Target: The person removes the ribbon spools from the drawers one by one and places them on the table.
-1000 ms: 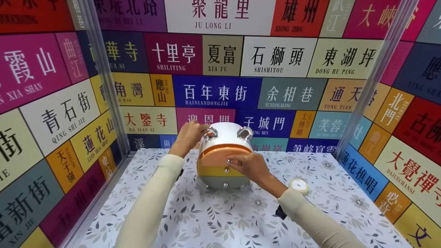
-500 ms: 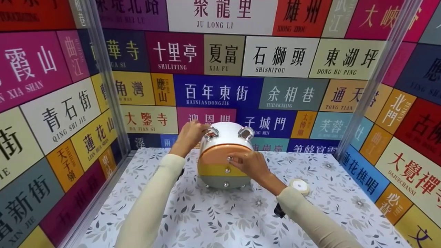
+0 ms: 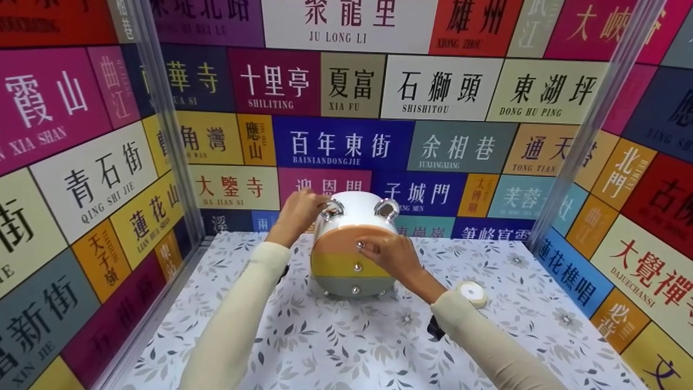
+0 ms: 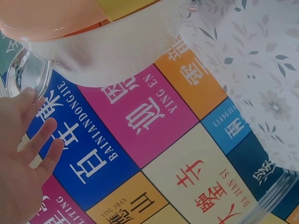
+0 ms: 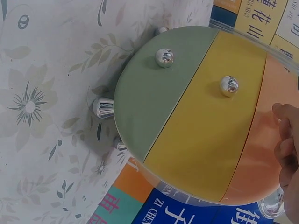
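A round mini drawer box (image 3: 335, 268) stands on the table on small silver feet. Its white body has ring-shaped silver ears, and its front is split into an orange top drawer (image 3: 338, 241), a yellow middle and a green bottom. Silver knobs show on the yellow drawer (image 5: 210, 126) and green drawer (image 5: 145, 98). My left hand (image 3: 299, 214) holds the left ear (image 3: 334, 209) between thumb and finger, its other fingers loose in the left wrist view. With thumb and fingertips, my right hand (image 3: 398, 257) pinches the top drawer's knob (image 3: 360, 245). The orange front sits flush with the rim.
A small white roll (image 3: 472, 293) lies on the floral tablecloth (image 3: 346, 346), right of the box. Panels covered in colourful place-name signs (image 3: 341, 143) stand behind and on both sides, with clear corner posts (image 3: 168, 124).
The orange top drawer has slid back into the box, closing the gap under the white rim. My right hand moved inward with its knob; my left hand stayed on the ear.
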The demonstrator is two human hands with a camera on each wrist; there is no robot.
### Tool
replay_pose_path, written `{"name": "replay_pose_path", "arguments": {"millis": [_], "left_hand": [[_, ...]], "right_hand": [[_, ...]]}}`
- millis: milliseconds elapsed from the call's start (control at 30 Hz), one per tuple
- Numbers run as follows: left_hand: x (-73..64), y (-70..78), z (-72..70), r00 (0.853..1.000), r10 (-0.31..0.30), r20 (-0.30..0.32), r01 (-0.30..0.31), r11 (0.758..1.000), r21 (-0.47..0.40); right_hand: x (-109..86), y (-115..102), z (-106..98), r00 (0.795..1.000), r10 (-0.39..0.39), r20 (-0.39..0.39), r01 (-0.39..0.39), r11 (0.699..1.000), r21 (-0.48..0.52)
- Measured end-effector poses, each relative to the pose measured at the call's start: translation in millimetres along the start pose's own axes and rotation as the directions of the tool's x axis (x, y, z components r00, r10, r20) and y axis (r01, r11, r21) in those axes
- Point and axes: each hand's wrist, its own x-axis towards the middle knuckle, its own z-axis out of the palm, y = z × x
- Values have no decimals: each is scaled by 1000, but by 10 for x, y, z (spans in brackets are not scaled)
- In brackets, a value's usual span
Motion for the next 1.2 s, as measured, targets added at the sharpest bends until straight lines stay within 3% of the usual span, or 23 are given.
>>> {"name": "replay_pose_path", "arguments": {"millis": [333,567,867,1200], "left_hand": [[34,13,-24,1000,17,12,-16,999,-32],[40,12,-32,999,-18,32,19,1000,-21],[11,23,-20,998,-43,54,44,999,-31],[5,40,-26,999,-37,28,38,999,-2]], "right_hand": [[6,0,-28,1000,-9,-11,9,1000,-29],[22,-31,-71,998,-57,27,58,997,-49],[-45,-78,-85,993,-115,-31,114,993,-30],[-212,-53,10,992,-123,-4,123,991,-57]]}}
